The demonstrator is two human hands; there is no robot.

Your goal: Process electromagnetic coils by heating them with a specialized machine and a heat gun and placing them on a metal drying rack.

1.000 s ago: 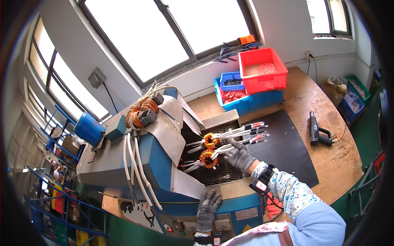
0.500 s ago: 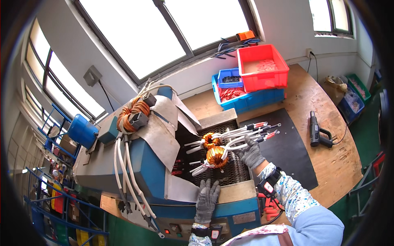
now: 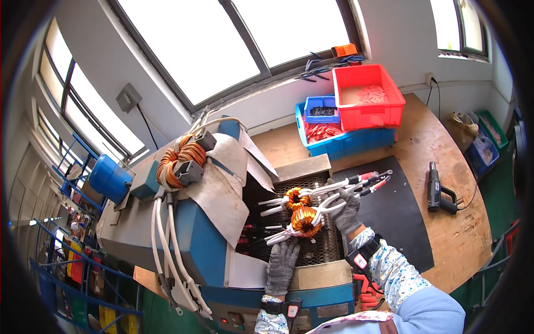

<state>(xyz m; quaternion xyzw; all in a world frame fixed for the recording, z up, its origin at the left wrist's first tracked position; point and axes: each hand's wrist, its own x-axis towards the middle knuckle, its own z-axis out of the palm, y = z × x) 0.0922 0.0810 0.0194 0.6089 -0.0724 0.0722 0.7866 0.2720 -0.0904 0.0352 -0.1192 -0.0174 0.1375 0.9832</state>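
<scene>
Two copper-wound toroid coils, a smaller far coil (image 3: 295, 198) and a larger near coil (image 3: 305, 221), lie on the metal mesh bed (image 3: 320, 253) of a blue machine. White-sleeved cables (image 3: 329, 209) run out from both sides of them. Those on the right end in red and black sleeves with metal lugs. My right hand (image 3: 347, 216), in a grey glove, closes its fingers round the white cables right of the near coil. My left hand (image 3: 282, 266), gloved too, lies with fingers stretched over the bed's front edge, its fingertips close to the left cable ends.
Another large coil (image 3: 181, 161) rests on the machine's hood, its cables hanging down the front. A black mat (image 3: 384, 217) and a heat gun (image 3: 436, 189) lie on the wooden table to the right. Red and blue bins (image 3: 370, 114) of small sleeves stand behind.
My left hand has slid farther forward over the bed's edge, toward the cable ends. The right-hand cable ends have swung slightly away from me with my right hand. The view has shifted a little.
</scene>
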